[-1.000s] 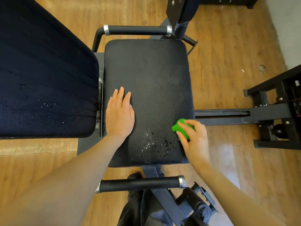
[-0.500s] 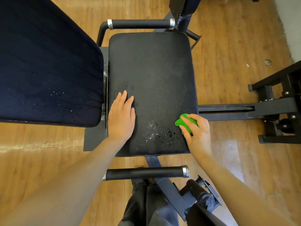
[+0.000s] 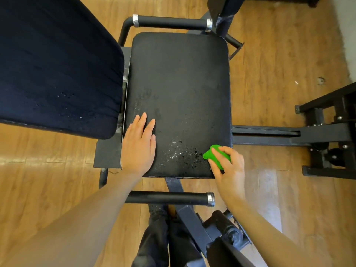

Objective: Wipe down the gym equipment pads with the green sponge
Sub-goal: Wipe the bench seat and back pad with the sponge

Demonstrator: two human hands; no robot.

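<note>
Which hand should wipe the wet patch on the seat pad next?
Right. The right hand already grips the green sponge at the seat pad's near right corner, beside the droplets. The left hand lies flat, holding nothing.

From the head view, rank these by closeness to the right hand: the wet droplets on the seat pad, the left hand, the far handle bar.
1. Wet droplets, just left of the right hand holding the green sponge.
2. Left hand, flat on the seat pad's left edge.
3. Far handle bar, beyond the pad's far end.
</note>
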